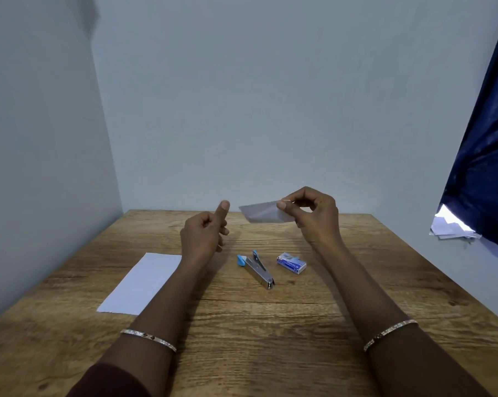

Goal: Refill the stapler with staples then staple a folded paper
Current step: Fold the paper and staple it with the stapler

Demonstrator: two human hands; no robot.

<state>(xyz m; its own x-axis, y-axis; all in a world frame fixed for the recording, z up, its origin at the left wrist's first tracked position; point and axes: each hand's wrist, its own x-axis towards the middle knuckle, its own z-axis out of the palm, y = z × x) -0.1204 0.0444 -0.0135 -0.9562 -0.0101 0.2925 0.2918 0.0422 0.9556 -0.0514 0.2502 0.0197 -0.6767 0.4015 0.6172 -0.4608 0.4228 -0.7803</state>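
A small metal stapler [257, 269] with blue ends lies on the wooden table [270, 325], its two arms spread apart. Just to its right sits a blue and white staple box [291, 262]. My right hand [313, 214] is raised above the table and pinches a small folded white paper [262, 212] between thumb and fingers. My left hand [204, 230] hovers left of that paper, fingers curled and thumb up, holding nothing. A white sheet of paper [140, 283] lies flat at the left, partly under my left forearm.
Pale walls close off the table at the back and left. A dark blue curtain [485, 156] hangs at the right, with loose white papers [449, 227] under its lower edge. A bracelet is on each wrist.
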